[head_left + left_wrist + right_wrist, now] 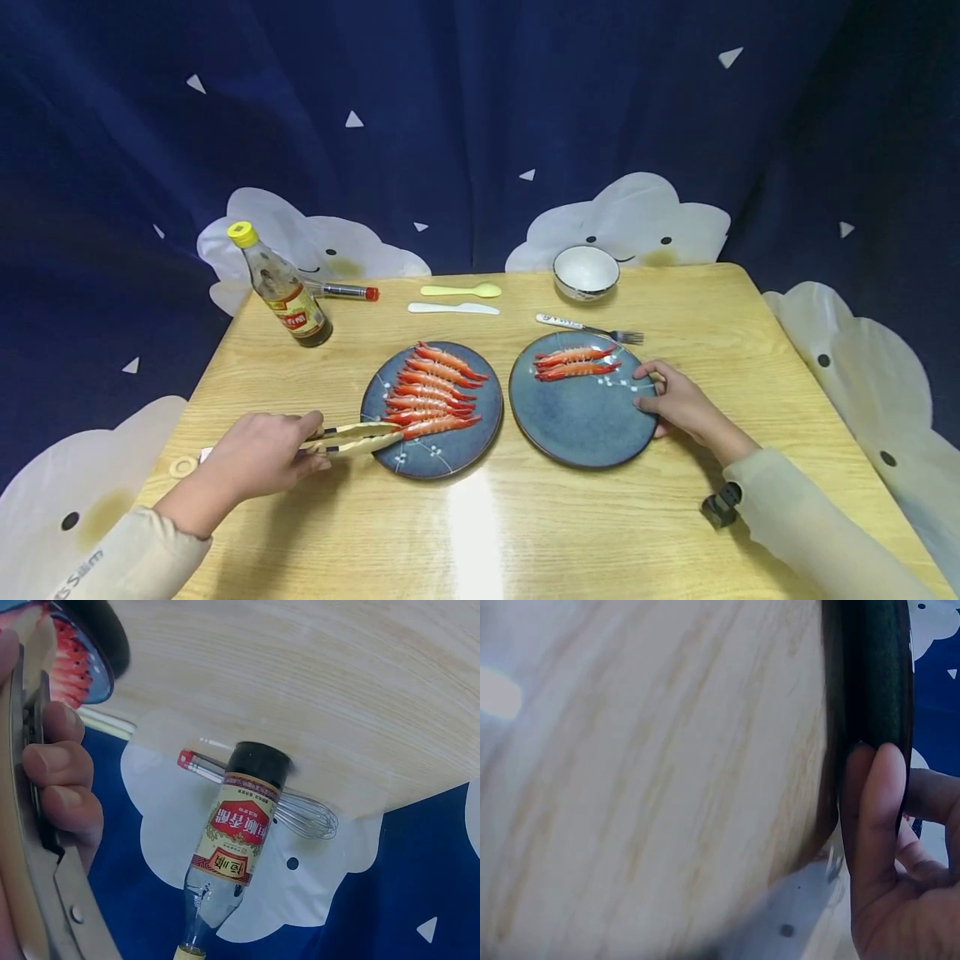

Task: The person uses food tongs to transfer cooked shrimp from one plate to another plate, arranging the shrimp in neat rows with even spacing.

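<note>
My left hand [266,454] holds a pair of tongs [352,440] with pale tips. The tips are at the nearest shrimp [442,427] on the left blue plate [427,465], where several red-orange shrimp lie in a row. In the left wrist view, curled fingers [64,761] wrap the tongs' metal arm [75,907]. My right hand [678,404] pinches the right edge of a second blue plate [585,429], thumb on top. Two shrimp [576,369] lie near that plate's far side. The right wrist view shows fingers [877,817] against the plate's underside [881,675].
A yellow-capped vinegar bottle [292,300] stands at the back left, a whisk [345,291] beside it. Behind the plates lie a yellow spoon [461,291], a white knife [453,308] and a fork [588,327]. A white bowl [587,273] sits near the table's far edge.
</note>
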The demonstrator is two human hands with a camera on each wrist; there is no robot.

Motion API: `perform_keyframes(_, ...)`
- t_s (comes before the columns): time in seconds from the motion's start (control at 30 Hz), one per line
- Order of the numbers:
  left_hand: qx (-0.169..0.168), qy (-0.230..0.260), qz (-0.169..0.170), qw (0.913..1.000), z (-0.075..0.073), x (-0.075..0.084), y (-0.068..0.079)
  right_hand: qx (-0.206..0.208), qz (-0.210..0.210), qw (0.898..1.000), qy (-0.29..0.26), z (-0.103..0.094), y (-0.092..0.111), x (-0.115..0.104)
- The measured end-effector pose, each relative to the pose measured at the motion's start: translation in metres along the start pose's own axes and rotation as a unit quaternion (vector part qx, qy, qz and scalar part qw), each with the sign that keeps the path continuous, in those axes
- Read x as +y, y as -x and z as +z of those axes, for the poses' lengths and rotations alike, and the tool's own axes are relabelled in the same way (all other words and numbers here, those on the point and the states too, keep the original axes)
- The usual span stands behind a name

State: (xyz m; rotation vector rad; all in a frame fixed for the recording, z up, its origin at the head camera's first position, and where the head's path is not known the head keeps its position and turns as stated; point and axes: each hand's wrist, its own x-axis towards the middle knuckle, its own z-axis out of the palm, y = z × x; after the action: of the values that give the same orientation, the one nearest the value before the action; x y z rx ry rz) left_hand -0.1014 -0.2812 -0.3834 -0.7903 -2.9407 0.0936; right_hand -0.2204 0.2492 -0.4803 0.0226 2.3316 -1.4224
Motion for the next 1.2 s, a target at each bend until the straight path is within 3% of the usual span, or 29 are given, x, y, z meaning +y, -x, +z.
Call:
perform_keyframes(0.27,0.038,0.01,0.015,0.9991,-0.004,0.0,-0.004,0.001,-0.001,1.0,-0.008,0.0,0.001,0.0)
perform_keyframes(0.4,0.067,0.025,0.01,0.9974,-0.007,0.003,-0.013,-0.001,-0.002,1.0,-0.005,0.0,0.001,-0.001)
perform_keyframes(0.63,0.073,0.027,0.003,0.997,0.001,0.037,-0.066,0.007,-0.011,1.0,0.004,-0.002,0.002,-0.003)
perform_keyframes(0.9,0.077,0.013,0.042,0.996,0.016,0.096,-0.125,0.003,-0.009,1.0,0.0,-0.001,-0.001,0.001)
perform_keyframes(1.03,0.053,0.004,0.023,0.9983,0.023,0.114,-0.143,0.004,-0.011,1.0,-0.007,-0.001,-0.001,0.001)
perform_keyframes(1.2,0.02,-0.002,-0.004,0.9998,0.028,0.124,-0.152,0.001,-0.008,1.0,-0.016,-0.001,0.0,0.0)
